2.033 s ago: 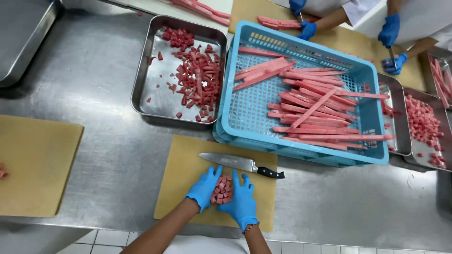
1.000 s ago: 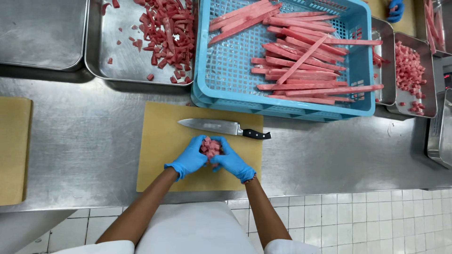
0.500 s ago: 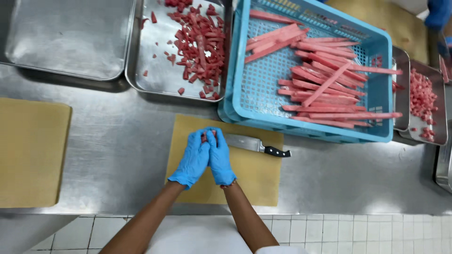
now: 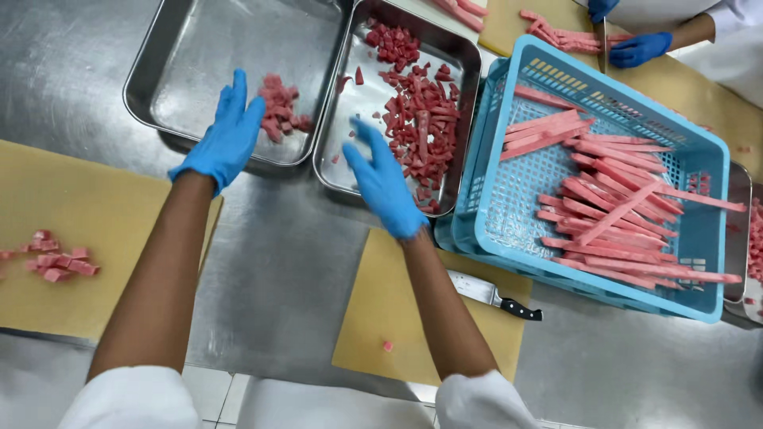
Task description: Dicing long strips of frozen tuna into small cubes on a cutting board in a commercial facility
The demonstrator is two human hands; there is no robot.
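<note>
Both my hands wear blue gloves. My left hand (image 4: pixel 225 135) is spread open over the near right corner of a steel tray (image 4: pixel 179 56), beside a small heap of pink meat cubes (image 4: pixel 281 111) lying in it. My right hand (image 4: pixel 382 182) hovers open above a second steel tray (image 4: pixel 354 163) that holds many pink meat pieces (image 4: pixel 416 111). Neither hand holds anything. Below my right forearm lies a yellow cutting board (image 4: pixel 381 318) with a black-handled knife (image 4: pixel 497 297) and one stray cube (image 4: pixel 387 345).
A blue plastic crate (image 4: pixel 683 298) full of long pink meat strips (image 4: pixel 604 206) stands on the right. Another yellow board (image 4: pixel 56 214) with a few cubes (image 4: pixel 56 262) lies at left. Across the steel table, another person's blue-gloved hands (image 4: pixel 640 49) work with a knife on a board.
My hands carried a cupped handful of cubes up from the cutting board. They have now parted and opened over the trays, and the cubes lie in the left tray.
</note>
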